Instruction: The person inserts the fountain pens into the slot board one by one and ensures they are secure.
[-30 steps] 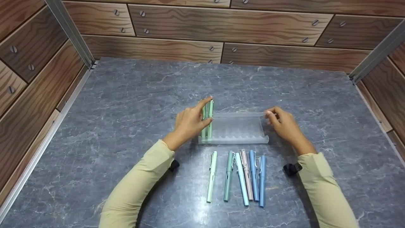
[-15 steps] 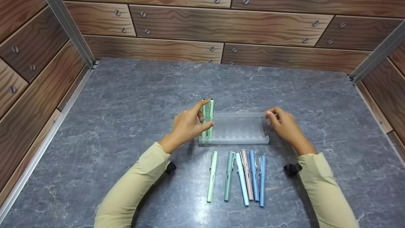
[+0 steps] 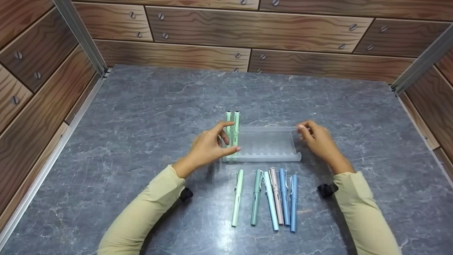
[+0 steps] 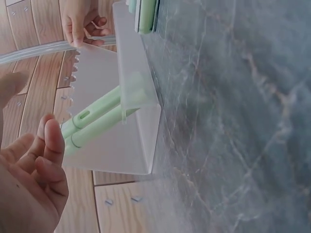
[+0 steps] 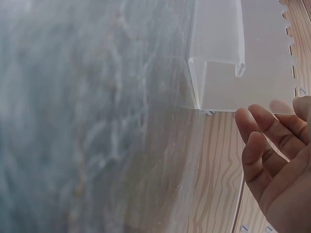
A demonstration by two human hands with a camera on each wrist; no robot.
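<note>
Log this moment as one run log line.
left hand: open beside two green pens in clear rack | right hand: pinches rack's right end | six pens lying on table

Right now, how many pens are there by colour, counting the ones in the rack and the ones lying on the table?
Light green pens: 3, two standing in the clear pen rack at and, one on the table at
Sage green pen: 1
Pale blue pen: 1
Pink-beige pen: 1
Blue pens: 2, at and
Total: 8 pens
</note>
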